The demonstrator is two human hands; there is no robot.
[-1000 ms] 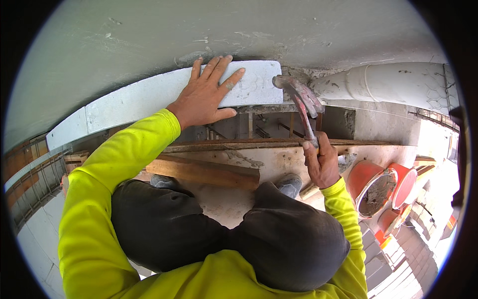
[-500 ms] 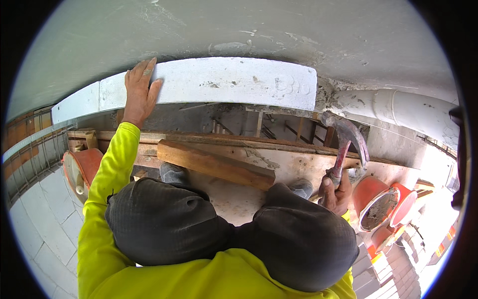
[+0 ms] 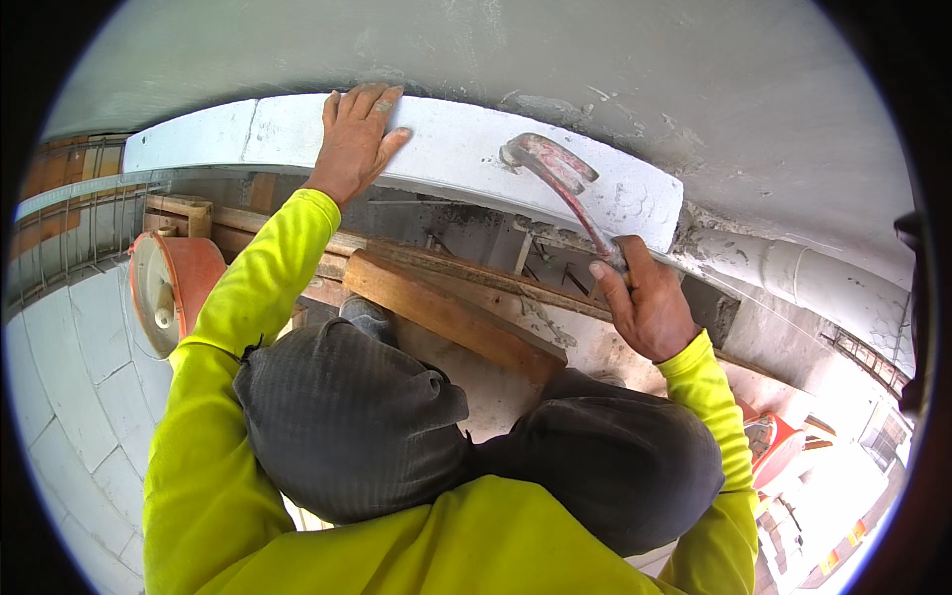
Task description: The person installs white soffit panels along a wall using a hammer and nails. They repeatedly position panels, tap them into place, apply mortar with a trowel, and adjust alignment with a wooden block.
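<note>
My left hand lies with spread fingers on top of a long white block, close to the grey wall. My right hand grips a claw hammer by its handle. The hammer has a worn red shaft and a curved metal head, which is over the right part of the block; I cannot tell if it touches. Toward the left, a joint line separates this block from another white block.
A loose wooden beam lies slanted below the block, near my knees. An orange bucket is at the left and another orange bucket at the right. A white pipe runs along the wall's right side. White blocks cover the lower left.
My right hand has raised the hammer up and left, from beside my right knee to over the block. My left hand has shifted right in the picture, still on the block; the view has shifted too.
</note>
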